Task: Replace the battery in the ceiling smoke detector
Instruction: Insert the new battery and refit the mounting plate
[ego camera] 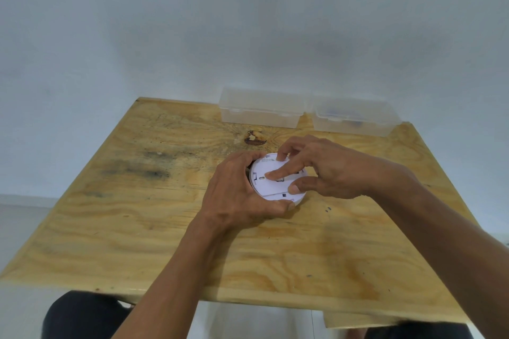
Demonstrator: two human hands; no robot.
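Two hands on the smoke detector (271, 187), mid-table (137, 228), back face up. Left hand (237, 195) wraps the rim, thumb under the near edge; right hand (316, 170) presses fingertips on the backplate — likely twisting it off. Risk: left grip slackens, body spins with plate — or forced tabs snap. Two clear boxes (261, 111) behind.

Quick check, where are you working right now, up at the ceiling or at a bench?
Likely a makeshift bench: the smoke detector is held over a bare plywood table against a plain wall, with two clear plastic boxes at the back.
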